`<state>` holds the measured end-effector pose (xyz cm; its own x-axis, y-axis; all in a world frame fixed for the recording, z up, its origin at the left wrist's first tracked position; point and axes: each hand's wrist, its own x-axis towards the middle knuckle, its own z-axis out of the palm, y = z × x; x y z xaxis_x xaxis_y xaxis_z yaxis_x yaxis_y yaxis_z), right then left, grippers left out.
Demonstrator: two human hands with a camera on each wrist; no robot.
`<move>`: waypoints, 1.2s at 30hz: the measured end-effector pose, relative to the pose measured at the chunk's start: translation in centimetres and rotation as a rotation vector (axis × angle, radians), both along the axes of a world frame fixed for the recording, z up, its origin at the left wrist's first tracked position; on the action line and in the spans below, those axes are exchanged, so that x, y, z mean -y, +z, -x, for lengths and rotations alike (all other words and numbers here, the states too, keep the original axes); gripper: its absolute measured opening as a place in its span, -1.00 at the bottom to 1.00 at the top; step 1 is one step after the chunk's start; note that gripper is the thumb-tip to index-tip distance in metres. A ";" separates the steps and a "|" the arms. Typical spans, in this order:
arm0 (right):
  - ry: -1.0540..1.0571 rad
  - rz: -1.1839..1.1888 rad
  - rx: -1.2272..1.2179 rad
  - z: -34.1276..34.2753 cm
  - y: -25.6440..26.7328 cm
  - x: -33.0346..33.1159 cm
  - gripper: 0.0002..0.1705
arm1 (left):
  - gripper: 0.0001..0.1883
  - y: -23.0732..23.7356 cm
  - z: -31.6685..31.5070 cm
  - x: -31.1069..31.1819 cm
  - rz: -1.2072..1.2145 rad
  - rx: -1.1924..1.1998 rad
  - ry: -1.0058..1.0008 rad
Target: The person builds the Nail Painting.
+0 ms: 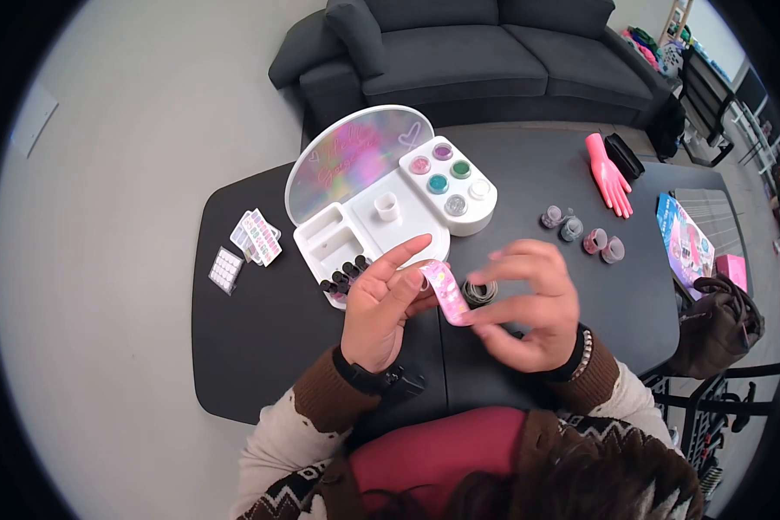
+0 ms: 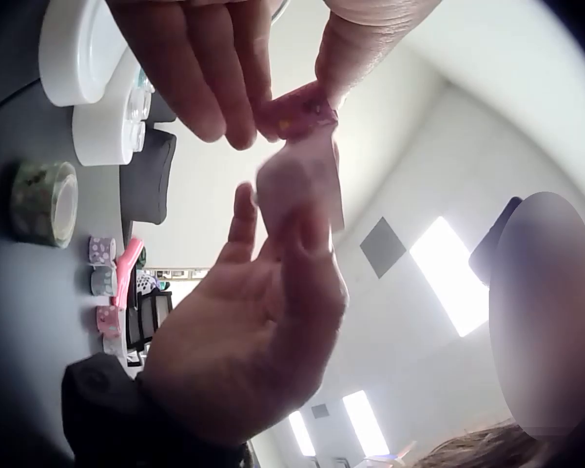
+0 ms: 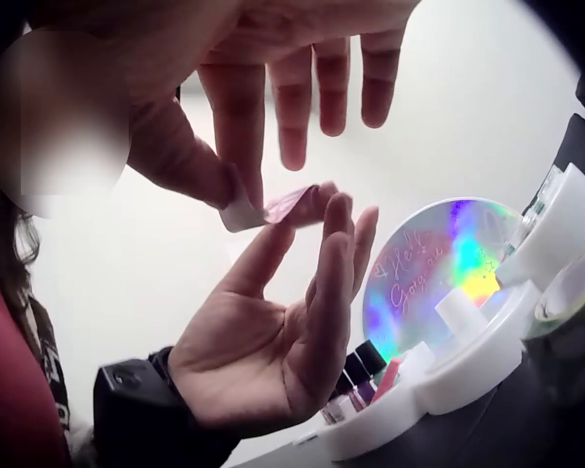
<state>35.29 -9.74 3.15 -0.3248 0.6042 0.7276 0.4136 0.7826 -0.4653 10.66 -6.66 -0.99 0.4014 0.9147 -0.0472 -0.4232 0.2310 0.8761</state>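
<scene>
A strip of pink patterned tape (image 1: pixel 449 296) stretches between the two hands above the table, slightly curved. My left hand (image 1: pixel 374 319) pinches its upper end between thumb and fingers, palm turned up. With thumb and index finger, my right hand (image 1: pixel 536 303) pinches the lower end, its other fingers spread. The right wrist view shows the strip (image 3: pixel 297 203) bent, its pale underside partly turned out. Beneath the right hand's fingers a dark green tape roll (image 2: pixel 45 203) sits on the table, partly hidden in the head view.
A white vanity case (image 1: pixel 390 227) with an iridescent lid panel holds glitter pots and black-capped bottles (image 1: pixel 345 277). Sticker sheets (image 1: pixel 258 238) lie left. Several small tape rolls (image 1: pixel 594 241), a pink glove-like hand (image 1: pixel 608 178) and a bag (image 1: pixel 718 325) are right.
</scene>
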 end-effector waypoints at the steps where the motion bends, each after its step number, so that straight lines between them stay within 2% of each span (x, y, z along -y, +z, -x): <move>1: 0.012 0.005 0.032 0.7 -0.1 -0.1 -0.75 | -0.31 0.0 -0.1 0.1 -0.001 0.037 -0.030; 6: 0.038 0.026 0.143 1.9 -1.3 -0.3 -0.75 | -0.21 -0.6 -1.2 1.4 0.034 0.062 -0.049; 7: 0.031 0.028 0.187 1.9 -1.3 -0.3 -0.71 | -0.16 -0.4 -0.9 1.3 0.041 0.016 -0.095; 8: 0.024 0.030 0.231 2.0 -1.2 -0.3 -0.66 | -0.16 -0.5 -0.9 1.4 0.041 0.019 -0.090; 10: 0.029 0.040 0.254 2.1 -0.8 -0.2 -0.61 | -0.28 -1.0 -1.0 1.4 0.054 0.141 -0.090; 15: 0.009 0.056 0.324 2.3 -0.6 -0.1 -0.51 | -0.24 -0.7 -1.1 1.2 0.101 0.183 -0.038; 17: 0.040 0.034 0.273 2.2 -0.6 -0.2 -0.66 | -0.22 -0.8 -0.8 1.0 0.115 0.198 -0.056; 18: 0.038 0.037 0.275 1.7 -0.7 -0.3 -0.66 | -0.18 -0.7 -0.7 0.9 0.098 0.171 -0.087; 20: 0.136 0.023 0.048 0.1 -0.6 -0.3 -0.77 | -0.14 -0.3 -0.5 0.6 0.086 0.150 -0.123; 21: 0.091 0.076 -0.043 -0.3 -0.4 -0.1 -0.79 | -0.10 0.1 -0.3 0.5 0.036 0.062 -0.181; 22: 0.049 0.077 -0.049 -0.9 -0.3 -0.2 -0.72 | -0.06 0.4 -0.3 0.5 -0.013 -0.024 -0.239; 25: -0.034 0.196 -0.108 -0.3 -0.1 -0.5 -0.62 | -0.04 0.6 -0.4 0.5 -0.003 -0.083 -0.321; 27: 0.173 0.646 -0.231 -0.3 -0.5 -0.3 -0.50 | -0.03 0.0 -0.3 0.4 -0.010 -0.159 -0.393; 28: 0.170 0.646 -0.229 -0.5 -0.6 -0.4 -0.50 | -0.03 0.1 -0.3 0.4 -0.010 -0.156 -0.396; 30: 0.157 0.413 -0.127 -0.8 -0.9 -0.5 -0.51 | -0.04 1.0 -0.6 0.6 0.021 -0.123 -0.386; 32: 0.149 0.369 -0.122 -0.9 -1.0 -0.5 -0.50 | -0.05 0.4 -0.6 0.5 0.045 -0.070 -0.348; 34: 0.145 0.196 -0.071 -1.0 -1.4 -0.9 -0.51 | -0.09 -0.3 -0.3 0.3 -0.011 -0.025 -0.321; 36: 0.191 0.187 -0.082 0.2 -0.5 -0.6 -0.53 | -0.13 -2.0 0.2 0.1 -0.030 0.093 -0.327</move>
